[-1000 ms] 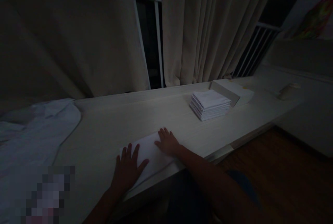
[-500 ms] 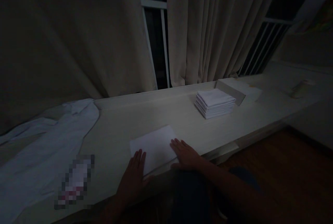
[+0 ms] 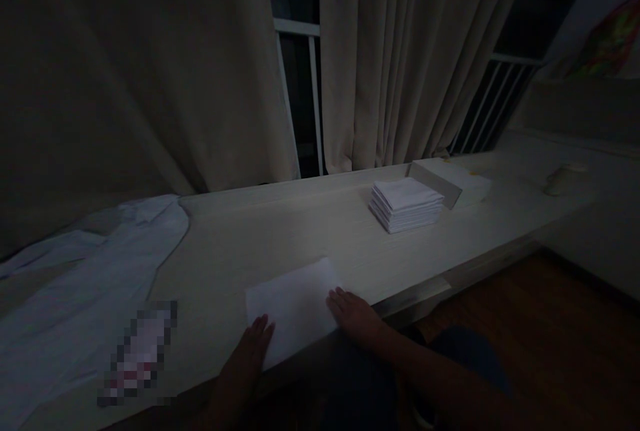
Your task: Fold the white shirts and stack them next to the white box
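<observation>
Now my left hand point(image 3: 250, 357) and right hand point(image 3: 356, 314) lie flat and open on the thin white folded cloth point(image 3: 295, 307) at the table's near edge. It looks soft, light, floppy; corners seem best for pinching.

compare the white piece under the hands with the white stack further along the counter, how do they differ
The flat white piece is a single thin layer; the white stack is many folded layers piled up. The flat piece lies at the counter's near edge, the stack farther back, near the curtain. The left hand and right hand touch the flat piece; nothing touches the stack. Both are white and rectangular.
</observation>
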The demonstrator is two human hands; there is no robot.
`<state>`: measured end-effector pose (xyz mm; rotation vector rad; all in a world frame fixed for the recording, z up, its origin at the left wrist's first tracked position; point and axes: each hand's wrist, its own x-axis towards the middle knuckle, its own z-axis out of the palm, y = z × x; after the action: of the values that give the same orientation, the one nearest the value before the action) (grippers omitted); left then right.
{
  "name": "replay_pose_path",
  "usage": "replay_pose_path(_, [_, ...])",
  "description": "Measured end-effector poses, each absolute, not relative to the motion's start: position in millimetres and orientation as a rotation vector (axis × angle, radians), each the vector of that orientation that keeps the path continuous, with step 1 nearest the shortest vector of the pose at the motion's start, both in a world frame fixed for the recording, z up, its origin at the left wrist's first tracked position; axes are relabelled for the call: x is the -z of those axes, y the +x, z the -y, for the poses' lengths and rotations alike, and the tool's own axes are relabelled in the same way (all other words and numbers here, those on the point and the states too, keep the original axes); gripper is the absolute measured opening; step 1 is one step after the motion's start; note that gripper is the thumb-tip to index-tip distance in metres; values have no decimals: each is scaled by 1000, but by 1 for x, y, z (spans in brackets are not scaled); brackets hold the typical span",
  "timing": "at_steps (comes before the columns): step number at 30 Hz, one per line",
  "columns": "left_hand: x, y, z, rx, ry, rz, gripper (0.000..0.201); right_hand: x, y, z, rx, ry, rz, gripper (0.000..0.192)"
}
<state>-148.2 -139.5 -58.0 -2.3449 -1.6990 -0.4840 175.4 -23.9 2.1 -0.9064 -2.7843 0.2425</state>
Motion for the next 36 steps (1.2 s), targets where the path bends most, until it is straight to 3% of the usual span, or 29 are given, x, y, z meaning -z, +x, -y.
replay_pose_path(6, [64,-189,158,680,-2491,1738,57,-16,199,40,-326,-778,2824,44])
replay_pose_path(9, [29,-188,155,831,-2462,1970,47,-45,206,37,-462,-767,2634,45])
replay_pose_path(12, [-36,-173,137,1011,-2186,2395,42,-82,198,12,-676,-899,2219,28])
replay_pose_path(16, [-109,-150,89,1268,-1768,2832,53,-107,168,-49,-1064,-1070,1854,21])
replay_pose_path(21, [-96,-153,25,1656,-1611,3079,54,-81,129,-116,-1492,-1388,1645,18])
replay_pose_path(28, [-34,-172,-22,1377,-1578,3159,49,-33,106,-150,-1290,-1652,1720,16])
replay_pose_path(33, [-16,-179,-18,1157,-1597,3091,69,-28,117,-138,-953,-1656,1806,49])
replay_pose_path(36, [-10,-178,-6,972,-1663,2886,82,-26,122,-116,-685,-1523,1949,52])
